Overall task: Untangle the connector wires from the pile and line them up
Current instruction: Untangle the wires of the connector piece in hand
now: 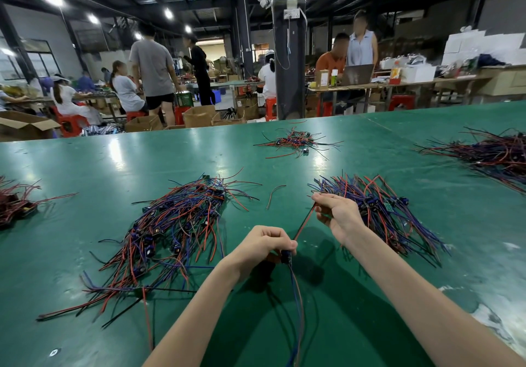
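A tangled pile of red, blue and black connector wires (173, 233) lies left of centre on the green table (113, 167). To the right, a neater fanned bundle of wires (381, 210) lies beside my right hand (336, 216). One connector wire (303, 224) is stretched taut between my hands above the table. My left hand (264, 247) grips its dark connector end, with blue and red leads hanging down toward me. My right hand pinches the red and black leads at the other end.
A smaller wire pile (296, 141) sits further back at centre, a large one (489, 153) at far right, another (14, 201) at the left edge. A loose wire (273, 194) lies between the two near piles. People work at tables behind.
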